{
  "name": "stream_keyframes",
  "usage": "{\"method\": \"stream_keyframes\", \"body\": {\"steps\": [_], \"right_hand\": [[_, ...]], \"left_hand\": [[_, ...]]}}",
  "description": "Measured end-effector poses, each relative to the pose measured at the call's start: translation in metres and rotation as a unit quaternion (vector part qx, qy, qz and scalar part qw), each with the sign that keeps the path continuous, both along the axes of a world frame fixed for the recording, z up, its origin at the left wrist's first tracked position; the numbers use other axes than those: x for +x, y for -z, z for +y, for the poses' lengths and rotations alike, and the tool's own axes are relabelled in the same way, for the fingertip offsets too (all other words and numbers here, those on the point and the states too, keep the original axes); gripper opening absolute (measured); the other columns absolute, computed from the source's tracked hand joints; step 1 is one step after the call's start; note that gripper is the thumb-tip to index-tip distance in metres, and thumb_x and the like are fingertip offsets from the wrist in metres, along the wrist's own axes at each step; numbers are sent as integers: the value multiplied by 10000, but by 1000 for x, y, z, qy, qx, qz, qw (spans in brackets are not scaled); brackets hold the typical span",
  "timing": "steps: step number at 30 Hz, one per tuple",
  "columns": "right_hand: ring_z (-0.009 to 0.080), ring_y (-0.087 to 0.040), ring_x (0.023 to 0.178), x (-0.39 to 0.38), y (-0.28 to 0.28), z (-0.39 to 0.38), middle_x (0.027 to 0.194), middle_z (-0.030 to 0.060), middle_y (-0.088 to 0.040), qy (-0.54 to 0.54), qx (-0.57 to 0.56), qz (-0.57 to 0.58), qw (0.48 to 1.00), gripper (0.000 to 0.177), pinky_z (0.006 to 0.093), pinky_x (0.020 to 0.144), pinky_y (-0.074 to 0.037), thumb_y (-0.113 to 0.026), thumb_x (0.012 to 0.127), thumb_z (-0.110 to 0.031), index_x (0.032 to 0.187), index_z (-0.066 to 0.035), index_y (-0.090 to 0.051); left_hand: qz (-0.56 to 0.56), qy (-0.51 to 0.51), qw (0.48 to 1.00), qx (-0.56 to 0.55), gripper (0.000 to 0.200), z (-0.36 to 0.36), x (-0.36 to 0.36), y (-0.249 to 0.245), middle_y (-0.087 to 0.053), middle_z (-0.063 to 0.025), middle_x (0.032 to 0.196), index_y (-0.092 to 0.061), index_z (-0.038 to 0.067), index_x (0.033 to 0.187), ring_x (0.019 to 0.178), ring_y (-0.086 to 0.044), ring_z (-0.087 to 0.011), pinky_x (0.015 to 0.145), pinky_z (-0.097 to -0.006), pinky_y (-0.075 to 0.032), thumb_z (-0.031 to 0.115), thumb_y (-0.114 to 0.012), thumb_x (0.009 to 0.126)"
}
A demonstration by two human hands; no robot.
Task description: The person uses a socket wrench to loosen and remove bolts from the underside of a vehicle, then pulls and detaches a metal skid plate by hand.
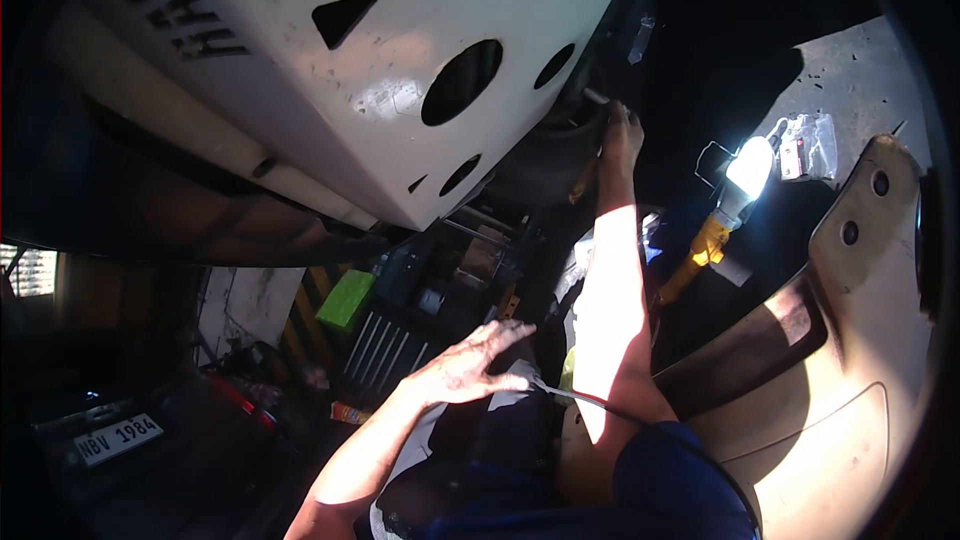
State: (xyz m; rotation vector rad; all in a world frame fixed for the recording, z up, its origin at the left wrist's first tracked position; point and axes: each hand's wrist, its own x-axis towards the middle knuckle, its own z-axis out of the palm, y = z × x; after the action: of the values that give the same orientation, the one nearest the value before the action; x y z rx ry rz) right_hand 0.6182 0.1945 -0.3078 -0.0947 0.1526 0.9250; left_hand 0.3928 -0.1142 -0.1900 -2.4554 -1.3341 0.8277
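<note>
I am looking up at the underside of a vehicle. My right hand reaches far up into a dark gap beside a white skid plate, with its fingers curled against a dark part near a short metal stub. What it grips is lost in shadow. A brown-orange handle shows just below that hand. My left hand hovers lower down with its fingers spread. A thin pale cable runs from beside its thumb toward my right arm.
A lit work lamp with a yellow handle lies on the floor, with a clear bag of small parts beyond it. A tan body panel fills the right. A green box and a number plate sit at the left.
</note>
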Motion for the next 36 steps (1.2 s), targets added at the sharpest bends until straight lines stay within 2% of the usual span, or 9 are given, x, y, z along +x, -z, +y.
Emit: {"method": "stream_keyframes", "body": {"steps": [4,6,11,14,16,21,25,32,36], "right_hand": [[210,-604,582,-82,-3,0,790,110,-645,-135,86,-140,977,257,355,517,-520,-648,909,-226,956,22,-698],[212,-588,564,-107,-26,-45,766,100,-628,-315,142,-130,929,238,375,501,-526,-634,902,-218,949,3,-707],[237,-677,566,-187,-57,-84,700,126,-650,-478,296,-150,813,230,369,565,-615,-674,870,-208,891,21,-679],[246,-703,689,-254,-54,-84,819,114,-674,-327,513,-124,784,280,387,656,-622,-563,1000,-230,956,18,-685],[267,-731,760,-263,-68,-101,913,164,-695,-344,546,-69,761,367,414,767,-648,-478,1057,-269,1113,47,-657],[341,-744,814,-243,-113,-152,915,239,-709,-403,480,-34,778,390,452,776,-638,-495,1075,-304,1248,38,-568],[345,-744,785,-248,-130,-173,891,233,-720,-376,497,25,781,354,445,747,-635,-514,1053,-295,1202,25,-542],[364,-725,866,-247,-139,-194,886,216,-709,-453,500,94,732,355,490,854,-586,-509,1025,-334,1130,3,-543],[328,-730,821,-239,-142,-202,840,193,-705,-426,477,92,763,316,451,811,-596,-546,1032,-294,1126,9,-541]], "left_hand": [[-117,-47,976,180,761,35,-1,-23,-535,-246,1462,-439,8,1515,1363,-528,-367,1164,-434,-401,465,-699,965],[-183,-84,960,195,773,60,-18,-20,-538,-266,1461,-418,-21,1523,1379,-521,-358,1177,-438,-387,448,-696,975],[-298,-248,917,95,998,86,-54,-10,-178,-282,1675,-74,-76,1613,1554,-236,-321,1218,-410,-318,406,-691,994],[-437,-314,843,14,812,66,-58,-19,-502,-225,1506,-211,-53,1587,1401,-476,-270,1170,-410,-373,259,-690,1011],[-383,-248,884,96,607,44,-57,-27,-658,-140,1231,-339,-17,1525,1150,-598,-202,998,-342,-485,198,-629,1037],[-375,-255,848,275,312,-9,-69,-55,-518,-36,835,-566,-12,1237,755,-492,-91,763,-285,-506,204,-487,1027],[-98,-84,896,426,349,-31,-51,-87,-701,-261,1126,-652,-14,1188,1029,-683,-461,801,-475,-555,278,-533,1039],[132,-101,848,503,314,-53,4,-89,-745,-202,958,-719,31,1099,879,-735,-387,761,-458,-583,319,-646,997],[90,-107,874,465,318,-53,11,-106,-740,-200,966,-712,50,1128,886,-720,-411,756,-462,-559,335,-656,998]]}}
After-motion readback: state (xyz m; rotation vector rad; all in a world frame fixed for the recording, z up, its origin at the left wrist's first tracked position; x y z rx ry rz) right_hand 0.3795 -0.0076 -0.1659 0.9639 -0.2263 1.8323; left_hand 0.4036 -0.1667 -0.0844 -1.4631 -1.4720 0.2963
